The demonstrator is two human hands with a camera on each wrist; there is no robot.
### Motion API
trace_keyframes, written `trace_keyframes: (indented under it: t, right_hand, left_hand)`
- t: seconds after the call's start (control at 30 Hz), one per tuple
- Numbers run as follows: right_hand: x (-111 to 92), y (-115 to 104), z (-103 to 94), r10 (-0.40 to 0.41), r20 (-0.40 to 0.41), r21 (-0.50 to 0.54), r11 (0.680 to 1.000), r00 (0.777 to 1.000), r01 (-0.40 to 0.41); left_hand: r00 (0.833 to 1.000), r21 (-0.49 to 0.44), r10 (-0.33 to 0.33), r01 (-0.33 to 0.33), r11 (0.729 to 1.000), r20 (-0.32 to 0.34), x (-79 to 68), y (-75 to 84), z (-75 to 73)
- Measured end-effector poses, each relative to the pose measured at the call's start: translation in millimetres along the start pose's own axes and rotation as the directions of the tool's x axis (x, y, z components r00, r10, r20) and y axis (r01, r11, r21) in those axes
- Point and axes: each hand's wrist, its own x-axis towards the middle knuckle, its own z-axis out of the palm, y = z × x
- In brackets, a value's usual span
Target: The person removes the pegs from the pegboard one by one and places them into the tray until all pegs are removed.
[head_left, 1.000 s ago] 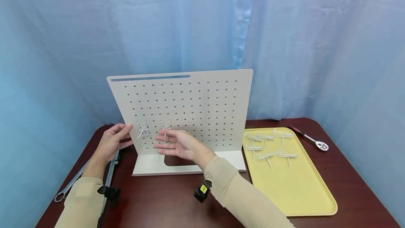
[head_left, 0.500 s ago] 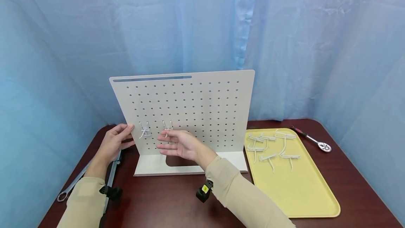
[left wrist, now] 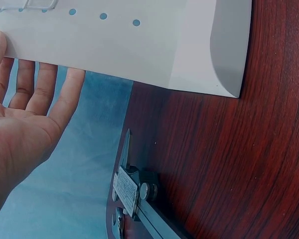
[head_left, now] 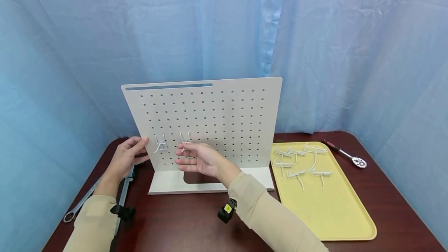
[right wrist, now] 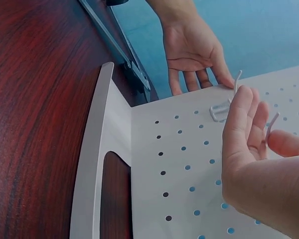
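Note:
A white pegboard (head_left: 224, 116) stands upright on its own base. My left hand (head_left: 123, 158) grips its left edge, thumb in front and fingers behind, as the left wrist view also shows. Two white wire hooks sit in the board's holes at lower left. The outer hook (head_left: 160, 143) is near my left thumb. With thumb and fingers, my right hand (head_left: 201, 160) pinches the prong of the inner hook (right wrist: 273, 122); those fingers partly cover it in the head view. Its upper ends (head_left: 185, 136) are at the holes; how deep they sit cannot be seen.
To the right lies a yellow tray (head_left: 325, 213) with several loose white hooks (head_left: 297, 174). A ratchet wrench (head_left: 344, 154) rests beyond it. Left of the board are a caliper (left wrist: 134, 191) and a combination wrench (head_left: 78, 204). Blue curtains (head_left: 217, 22) surround the dark wooden table (head_left: 175, 224).
The head view has shifted slightly. Both hands keep nearly the same places at the board, and the right hand has edged a touch rightward at the inner hook.

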Motion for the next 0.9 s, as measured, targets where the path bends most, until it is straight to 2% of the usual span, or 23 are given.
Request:
trace_keyframes:
  t: [0.3, 0.7, 0.9]
  right_hand:
    - [-0.5, -2.2, 1.8, -0.008, -0.003, -0.043, 0.999, 1.0, 0.008]
    - [-0.6, -0.1, 0.2, -0.011, 0.005, -0.043, 0.999, 1.0, 0.011]
    - [-0.4, 1.1, -0.5, -0.039, 0.013, -0.051, 0.998, 0.999, 0.04]
  left_hand:
    - [1.0, 0.0, 0.002, -0.002, 1.0, 0.004, 1.1, 1.2, -0.4]
    - [1.0, -0.015, -0.01, 0.01, 1.0, 0.016, -0.3, -0.6, -0.2]
    - [1.0, -0.022, -0.003, 0.003, 1.0, 0.019, 0.0, 0.3, -1.6]
